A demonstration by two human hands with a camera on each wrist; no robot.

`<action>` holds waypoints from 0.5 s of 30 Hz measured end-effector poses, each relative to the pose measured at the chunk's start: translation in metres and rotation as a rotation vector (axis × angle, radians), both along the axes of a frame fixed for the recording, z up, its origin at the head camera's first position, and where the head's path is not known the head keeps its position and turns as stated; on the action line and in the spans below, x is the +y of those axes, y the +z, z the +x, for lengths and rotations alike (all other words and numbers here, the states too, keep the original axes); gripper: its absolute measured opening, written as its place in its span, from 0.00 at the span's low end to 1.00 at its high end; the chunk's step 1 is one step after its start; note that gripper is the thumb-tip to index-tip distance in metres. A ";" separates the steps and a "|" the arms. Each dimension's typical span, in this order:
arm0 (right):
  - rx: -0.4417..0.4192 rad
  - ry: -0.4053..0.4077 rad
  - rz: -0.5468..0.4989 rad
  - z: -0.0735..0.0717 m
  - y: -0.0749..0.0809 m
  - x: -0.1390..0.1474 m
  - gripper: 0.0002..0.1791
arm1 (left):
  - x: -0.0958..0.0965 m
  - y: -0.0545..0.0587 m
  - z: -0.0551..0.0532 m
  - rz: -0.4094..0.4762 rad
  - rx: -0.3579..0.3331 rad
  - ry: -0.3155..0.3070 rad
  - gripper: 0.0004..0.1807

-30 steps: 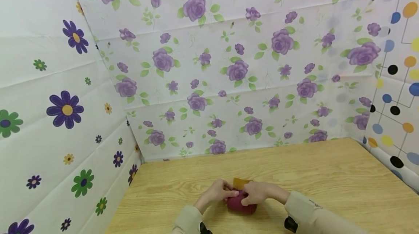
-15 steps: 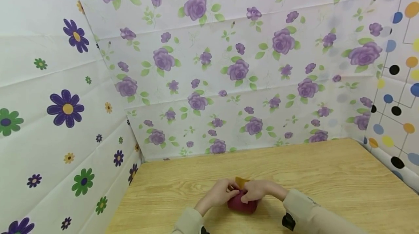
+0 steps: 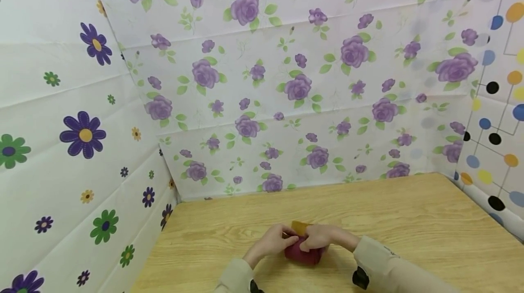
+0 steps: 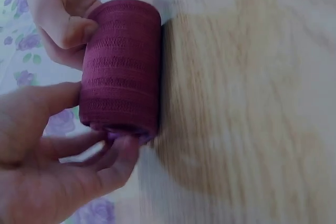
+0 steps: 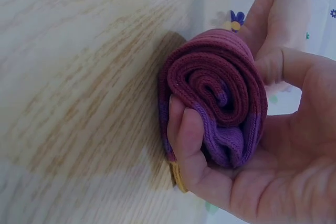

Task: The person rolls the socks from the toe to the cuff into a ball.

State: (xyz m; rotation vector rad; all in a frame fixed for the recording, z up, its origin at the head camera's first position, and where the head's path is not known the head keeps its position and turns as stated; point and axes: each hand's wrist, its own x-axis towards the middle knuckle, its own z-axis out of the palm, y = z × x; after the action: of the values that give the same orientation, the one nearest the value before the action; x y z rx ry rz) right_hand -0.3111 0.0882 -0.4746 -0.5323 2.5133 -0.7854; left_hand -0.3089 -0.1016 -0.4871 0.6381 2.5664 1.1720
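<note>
A maroon knitted sock (image 3: 302,256), rolled into a thick cylinder, lies on the wooden table between my hands. Its coiled end (image 5: 210,82) shows maroon and purple layers in the right wrist view. A mustard-coloured part (image 3: 299,227) sticks out on its far side. My left hand (image 3: 271,244) grips the roll's left end, its thumb on the top and its fingers bent round the end. On the opposite end, my right hand (image 3: 320,237) holds the roll with curled fingers tucked against the coil and the thumb on the near side.
The light wood-grain table (image 3: 229,220) runs back to a wall sheet with purple roses (image 3: 245,127). A daisy-patterned sheet (image 3: 83,136) borders the left side, and a dotted sheet (image 3: 495,138) borders the right.
The roll's right end has turned slightly, and a bit more of it shows below my right hand. Both hands have shifted only a little and keep their hold.
</note>
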 end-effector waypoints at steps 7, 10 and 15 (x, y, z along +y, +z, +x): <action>-0.077 -0.086 -0.071 -0.002 0.000 0.000 0.06 | 0.001 0.001 0.005 -0.004 -0.003 0.066 0.14; -0.110 -0.116 -0.093 -0.003 -0.001 0.000 0.07 | -0.001 0.001 0.004 -0.053 0.017 -0.008 0.14; -0.137 -0.169 -0.129 -0.002 -0.003 0.001 0.10 | -0.004 0.004 0.004 -0.188 0.108 -0.122 0.19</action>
State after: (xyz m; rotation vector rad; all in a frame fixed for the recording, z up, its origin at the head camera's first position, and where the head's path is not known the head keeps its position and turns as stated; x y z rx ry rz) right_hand -0.3133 0.0892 -0.4778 -0.2990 2.4143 -1.0163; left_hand -0.3050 -0.1056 -0.4834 0.8191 2.6423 0.8675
